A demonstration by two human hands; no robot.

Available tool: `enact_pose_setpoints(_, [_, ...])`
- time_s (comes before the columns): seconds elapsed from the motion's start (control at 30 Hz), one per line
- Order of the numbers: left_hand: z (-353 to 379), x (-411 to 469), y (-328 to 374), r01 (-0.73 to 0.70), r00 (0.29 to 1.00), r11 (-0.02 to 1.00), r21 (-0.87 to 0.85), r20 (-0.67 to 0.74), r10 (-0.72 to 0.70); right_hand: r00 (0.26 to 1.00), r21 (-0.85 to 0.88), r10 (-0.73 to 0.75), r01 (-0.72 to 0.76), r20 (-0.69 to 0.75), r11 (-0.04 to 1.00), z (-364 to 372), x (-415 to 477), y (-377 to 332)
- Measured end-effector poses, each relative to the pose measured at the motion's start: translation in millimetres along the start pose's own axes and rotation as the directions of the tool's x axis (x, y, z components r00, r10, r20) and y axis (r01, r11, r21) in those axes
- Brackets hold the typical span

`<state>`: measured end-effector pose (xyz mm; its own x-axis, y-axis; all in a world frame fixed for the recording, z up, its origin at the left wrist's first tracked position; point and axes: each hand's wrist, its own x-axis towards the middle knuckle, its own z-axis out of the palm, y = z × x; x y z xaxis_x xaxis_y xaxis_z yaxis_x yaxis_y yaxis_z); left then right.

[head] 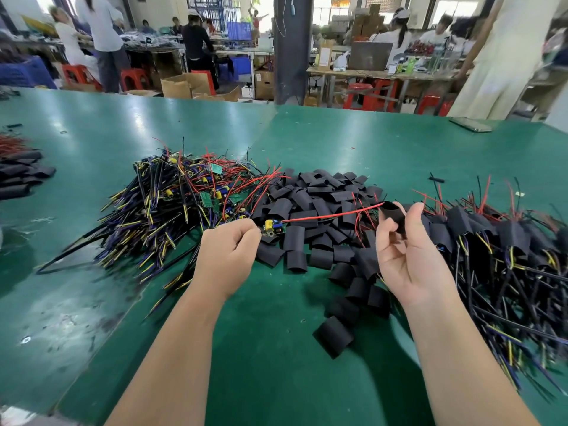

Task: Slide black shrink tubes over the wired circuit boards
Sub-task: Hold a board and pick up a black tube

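1. Left hand (227, 250): its curled fingers pinch one circuit board (273, 229) by the edge, so its red wire (332, 215) points rightward as a lead-in.
2. Right hand (408, 259): thumb and fingers pinch one shrink tube (395, 215), open mouth turned toward the wire tip, which sits at the mouth. The board itself is not yet sleeved.
3. Green worktop (276, 348): three heaps lie, apparently in working order, from left to right: bare boards (178, 198), loose tubes (319, 210), sleeved boards (507, 241). Each holds too many pieces to count.
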<state>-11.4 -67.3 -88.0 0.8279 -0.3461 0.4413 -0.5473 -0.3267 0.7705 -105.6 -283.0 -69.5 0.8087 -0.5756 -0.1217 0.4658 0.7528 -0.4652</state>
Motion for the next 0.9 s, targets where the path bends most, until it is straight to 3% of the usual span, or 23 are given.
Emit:
enact_pose_setpoints(0.37, [-1, 0, 2, -0.014, 0.999, 0.997, -0.078, 0.050, 0.018, 0.997, -0.088, -0.046, 0.051, 0.059, 0.995, -4, 4, 1])
enact_pose_setpoints(0.67, [-2, -1, 3, -0.014, 0.999, 0.997, -0.076, 0.037, 0.016, 0.937, -0.046, 0.092, -0.081, 0.337, 0.996, 3, -7, -2])
enact_pose_setpoints(0.9, [0, -1, 5, -0.020, 0.997, 0.997, -0.072, 0.068, 0.025, 0.937, -0.171, 0.022, 0.040, 0.350, 0.984, 6, -14, 1])
